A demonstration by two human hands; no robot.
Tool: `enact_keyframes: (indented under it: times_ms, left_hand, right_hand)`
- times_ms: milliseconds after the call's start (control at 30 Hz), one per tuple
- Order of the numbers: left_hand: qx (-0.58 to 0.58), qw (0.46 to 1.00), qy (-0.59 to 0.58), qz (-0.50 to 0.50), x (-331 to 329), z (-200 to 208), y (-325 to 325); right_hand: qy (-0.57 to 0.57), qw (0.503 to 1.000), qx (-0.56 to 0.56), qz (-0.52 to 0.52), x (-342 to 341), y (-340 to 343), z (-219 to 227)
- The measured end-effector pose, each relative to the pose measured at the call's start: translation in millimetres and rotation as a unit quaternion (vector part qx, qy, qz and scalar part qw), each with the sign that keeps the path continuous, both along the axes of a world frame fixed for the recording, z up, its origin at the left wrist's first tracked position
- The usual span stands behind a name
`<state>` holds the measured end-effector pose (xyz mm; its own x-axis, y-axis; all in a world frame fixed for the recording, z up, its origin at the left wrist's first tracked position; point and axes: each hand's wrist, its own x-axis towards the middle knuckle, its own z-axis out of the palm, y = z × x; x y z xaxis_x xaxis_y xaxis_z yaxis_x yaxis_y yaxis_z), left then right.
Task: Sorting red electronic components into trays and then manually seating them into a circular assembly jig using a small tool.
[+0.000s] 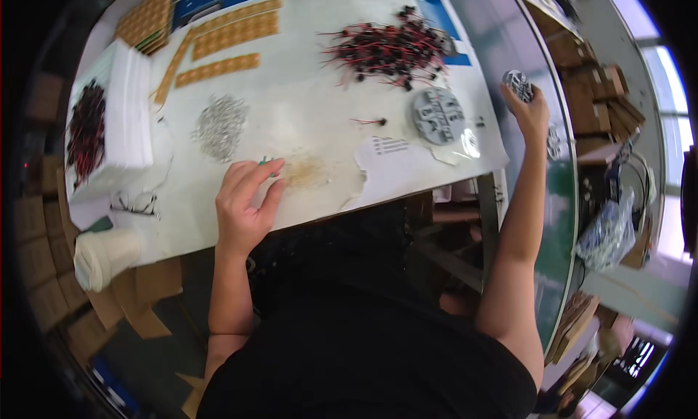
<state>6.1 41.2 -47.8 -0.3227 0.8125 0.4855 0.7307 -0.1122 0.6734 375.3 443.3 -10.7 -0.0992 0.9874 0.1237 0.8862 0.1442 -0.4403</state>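
My left hand (246,202) is over the near edge of the white table, fingers curled in a pinch. A small green piece (267,166), too small to name, shows at its fingertips. Beyond it lies a loose pile of small silvery metal parts (222,128); beside it is a scatter of thin yellowish bits (307,172). My right hand (529,112) is stretched out past the table's right edge, its fingers closed round a round grey part (518,84) with dark markings. A larger stack of similar grey discs (438,116) rests near the table's right edge.
A big heap of black parts with red wires (389,52) lies at the far right; one wired part (382,121) sits apart. A white foam box (129,113) holds more. Orange strips (236,35), a torn paper (385,168), glasses (136,204) and a white bin (105,257) are around.
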Motion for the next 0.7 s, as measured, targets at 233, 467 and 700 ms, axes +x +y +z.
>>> enact_keyframes:
  times_ms: [233,467,700]
  left_hand:
    - [-0.034,0.999,-0.023,0.003,13,13,-5]
    - [-0.104,0.994,-0.018,0.002,12,6,-6]
    - [-0.077,0.997,-0.016,-0.003,7,-3,-10]
  right_hand:
    - [-0.031,0.805,-0.088,0.585,-175,-191,38]
    - [0.06,0.808,-0.066,0.582,-292,-171,5]
    - [0.039,0.755,0.033,0.654,-366,-182,-31]
